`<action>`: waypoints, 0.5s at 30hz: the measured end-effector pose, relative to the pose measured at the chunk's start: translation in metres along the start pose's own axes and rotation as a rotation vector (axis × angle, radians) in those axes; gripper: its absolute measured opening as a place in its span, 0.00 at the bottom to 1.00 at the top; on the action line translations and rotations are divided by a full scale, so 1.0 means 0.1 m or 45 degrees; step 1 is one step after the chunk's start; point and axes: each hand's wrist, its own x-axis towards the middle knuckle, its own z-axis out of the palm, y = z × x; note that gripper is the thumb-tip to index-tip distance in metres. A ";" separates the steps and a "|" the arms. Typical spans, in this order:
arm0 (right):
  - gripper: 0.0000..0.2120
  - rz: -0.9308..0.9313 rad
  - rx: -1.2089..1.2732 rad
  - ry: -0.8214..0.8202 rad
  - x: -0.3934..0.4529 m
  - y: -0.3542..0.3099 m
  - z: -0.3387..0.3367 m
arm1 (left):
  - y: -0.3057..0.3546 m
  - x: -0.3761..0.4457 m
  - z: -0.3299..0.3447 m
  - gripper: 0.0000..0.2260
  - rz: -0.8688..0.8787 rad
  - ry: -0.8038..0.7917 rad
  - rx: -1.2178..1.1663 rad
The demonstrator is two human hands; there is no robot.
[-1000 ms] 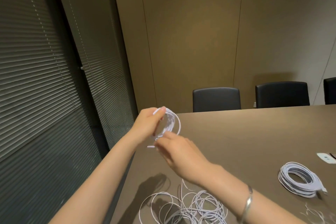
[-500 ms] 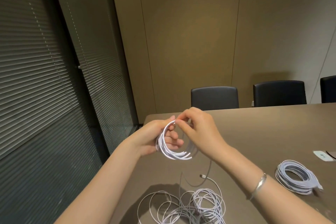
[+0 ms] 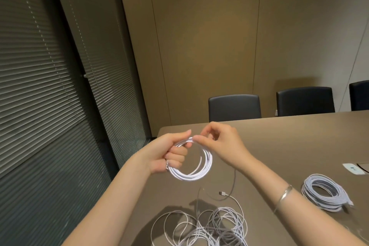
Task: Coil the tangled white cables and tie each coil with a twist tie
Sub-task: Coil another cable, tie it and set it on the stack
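I see left hand (image 3: 169, 153) fisted round white cable coil (image 3: 194, 171), held in air above conference table (image 3: 279, 146). Right hand (image 3: 221, 142) pinches strand at coil top, other fingers curled. Cable looks light, limp, smooth; loops likely spring apart, so I'd grip whole bundle across, not single strand. Tangled cables (image 3: 201, 227) on table, near side of coil. Finished coil (image 3: 324, 193) on table, right of it. No twist tie visible.
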 end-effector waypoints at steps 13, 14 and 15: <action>0.06 0.491 0.571 -0.330 -0.20 0.55 -0.14 | 0.33 -0.14 -0.39 0.14 0.507 0.028 -0.729; 0.06 0.500 0.577 -0.327 -0.24 0.58 -0.11 | 0.35 -0.14 -0.41 0.16 0.548 0.046 -0.783; 0.06 0.500 0.572 -0.325 -0.28 0.59 -0.08 | 0.36 -0.14 -0.42 0.18 0.584 0.067 -0.832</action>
